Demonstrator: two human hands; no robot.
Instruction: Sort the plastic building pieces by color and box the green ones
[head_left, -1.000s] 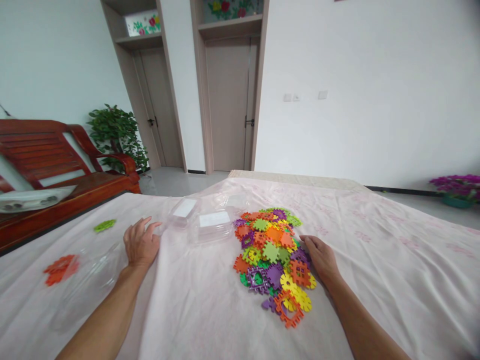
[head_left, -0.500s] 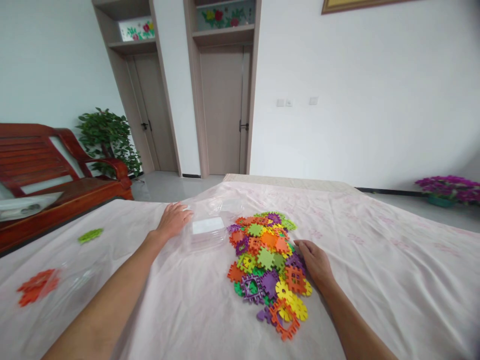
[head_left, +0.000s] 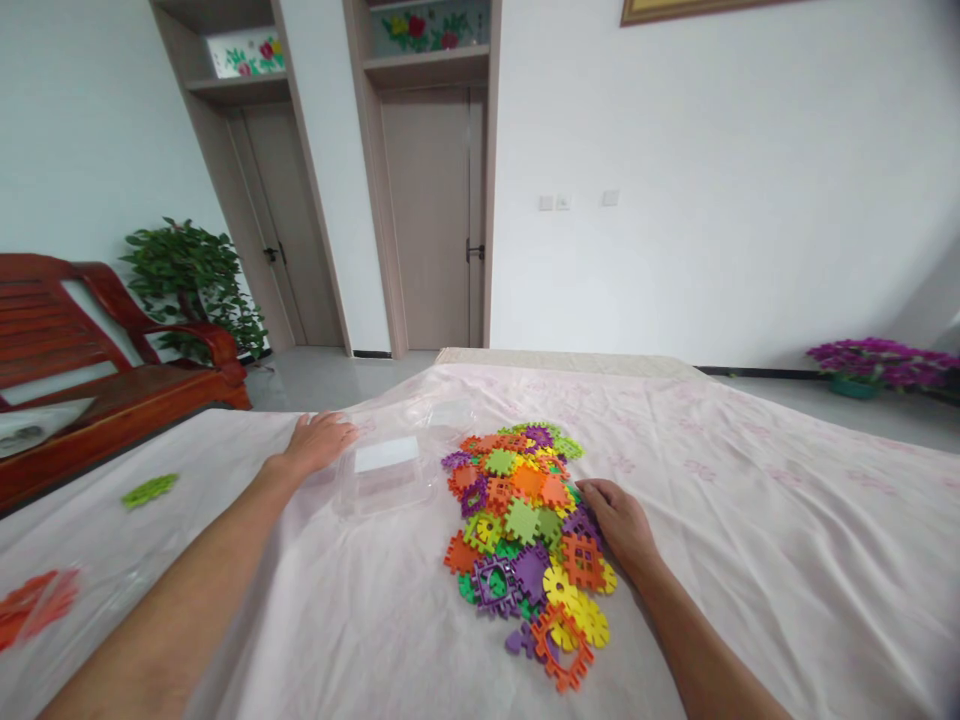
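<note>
Left hand point(head_left: 319, 441) advanced to two visible clear boxes point(head_left: 386, 490), right hand point(head_left: 619, 520) beside one plastic-piece pile point(head_left: 523, 520), neither grip discernible; cloth point(head_left: 750, 560), two doors point(head_left: 426, 220).

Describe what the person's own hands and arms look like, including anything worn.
The left hand and right hand are bare, without gloves. The forearms are uncovered too: no sleeve, watch or bracelet shows. A ring would be too small to make out.

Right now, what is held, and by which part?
The right hand rests by colorful pieces, holding nothing visible; whether the left hand, at the clear containers, grips one cannot be told.
</note>
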